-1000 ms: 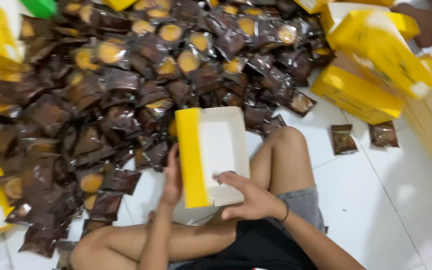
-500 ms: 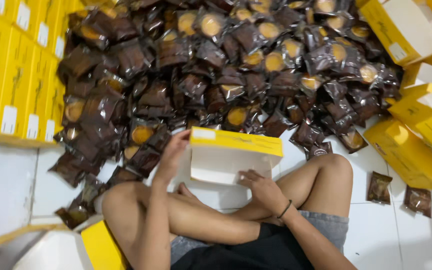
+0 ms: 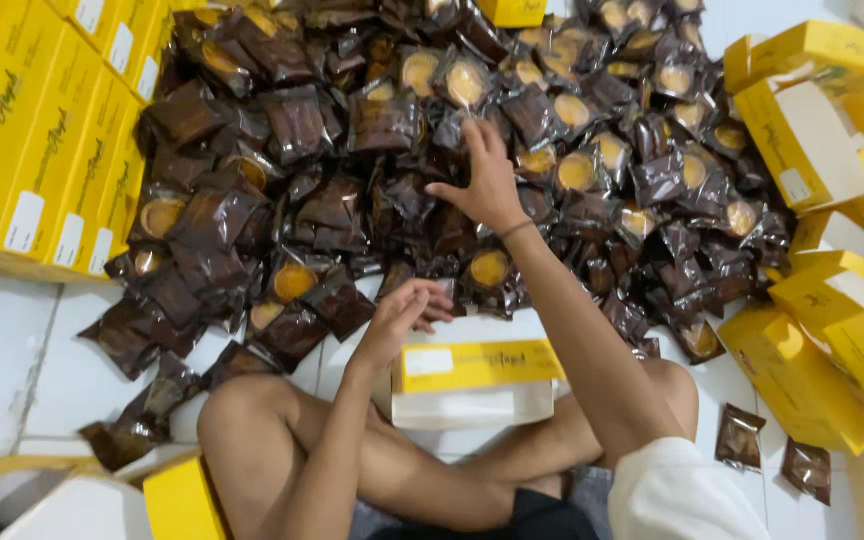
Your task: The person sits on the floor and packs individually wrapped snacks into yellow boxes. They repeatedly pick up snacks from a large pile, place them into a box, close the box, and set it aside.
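1. Floor scene seen from above: a person sits cross-legged on white tiles [image 3: 12, 340], facing a big heap of dark brown packets [image 3: 352, 170], many showing a round yellow pastry through a clear window.
2. Right hand [image 3: 487, 180] stretches out over the heap, fingers spread and open, resting on the packets near the middle; it grips nothing that can be seen.
3. Left hand [image 3: 407, 315] hovers just above the open box [image 3: 472, 385], fingers loosely curled; whether it holds a packet cannot be told.
4. Open box, yellow and white, lies between the knees, right at the heap's near edge. Its inside is hidden, so how full it is cannot be told.
5. Closed yellow boxes [image 3: 32, 140] stand stacked at the left; more yellow cartons [image 3: 822, 140], some open, lie at the right.
6. Judging by the heap's size, most packets remain unboxed. Two loose packets [image 3: 772, 450] lie apart on the tiles at the right.
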